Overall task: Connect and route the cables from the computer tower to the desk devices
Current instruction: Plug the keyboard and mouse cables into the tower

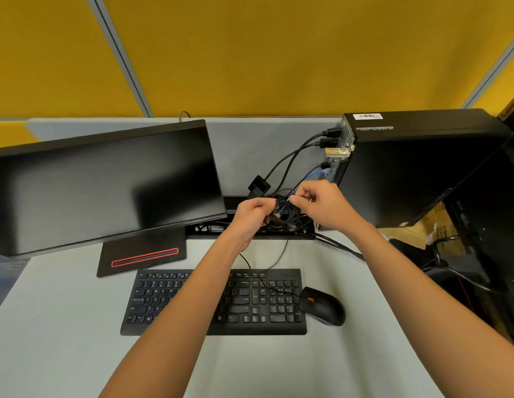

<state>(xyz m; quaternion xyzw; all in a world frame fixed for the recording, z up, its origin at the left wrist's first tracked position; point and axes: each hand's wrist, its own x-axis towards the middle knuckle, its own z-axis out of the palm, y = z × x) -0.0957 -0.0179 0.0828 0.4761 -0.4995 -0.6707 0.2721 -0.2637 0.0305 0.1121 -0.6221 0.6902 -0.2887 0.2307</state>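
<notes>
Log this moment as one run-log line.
left hand: grips cable bundle | right hand: pinches cable | tower: cables plugged | stage: bundling

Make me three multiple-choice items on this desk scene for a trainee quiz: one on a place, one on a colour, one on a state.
1. Where is the mouse?
A. right of the keyboard
B. on the tower
C. behind the monitor

2. What colour is the stripe on the monitor base?
A. blue
B. red
C. green

3. What are the two hands doing?
A. typing
B. resting flat on the desk
C. holding the cable bundle

Answers:
1. A, it sits at the keyboard's right end.
2. B, a red outline runs along the base.
3. C, the left hand and right hand both curl round the cables beside the computer tower.
</notes>
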